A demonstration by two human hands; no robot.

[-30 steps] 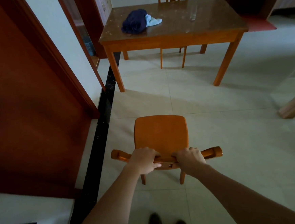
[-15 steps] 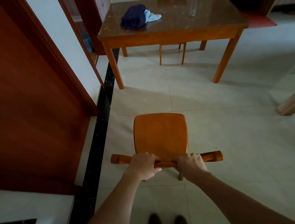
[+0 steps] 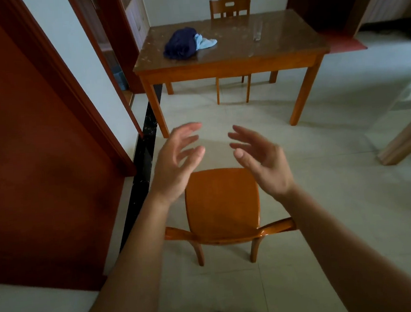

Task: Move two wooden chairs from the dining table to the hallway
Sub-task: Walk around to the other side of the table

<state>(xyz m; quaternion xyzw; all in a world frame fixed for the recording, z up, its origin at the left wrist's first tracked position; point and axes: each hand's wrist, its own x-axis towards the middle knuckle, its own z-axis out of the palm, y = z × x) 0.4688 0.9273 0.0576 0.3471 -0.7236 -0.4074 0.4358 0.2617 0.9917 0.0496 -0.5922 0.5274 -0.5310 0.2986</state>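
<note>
Both hands raised empty above the near chair.

The left hand (image 3: 175,163) and right hand (image 3: 261,161) are held up with fingers spread and palms turned toward each other; nothing is gripped or touched. Two wooden chairs are seen: the near chair (image 3: 223,203) is set on the tiled floor (image 3: 325,195) just below the hands, and the far chair (image 3: 230,6) is tucked behind the dining table (image 3: 231,62). One dark blue cloth (image 3: 181,47) is laid on the tabletop.

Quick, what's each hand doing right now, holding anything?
Left hand: open, holding nothing, above the chair.
Right hand: open, holding nothing.
</note>
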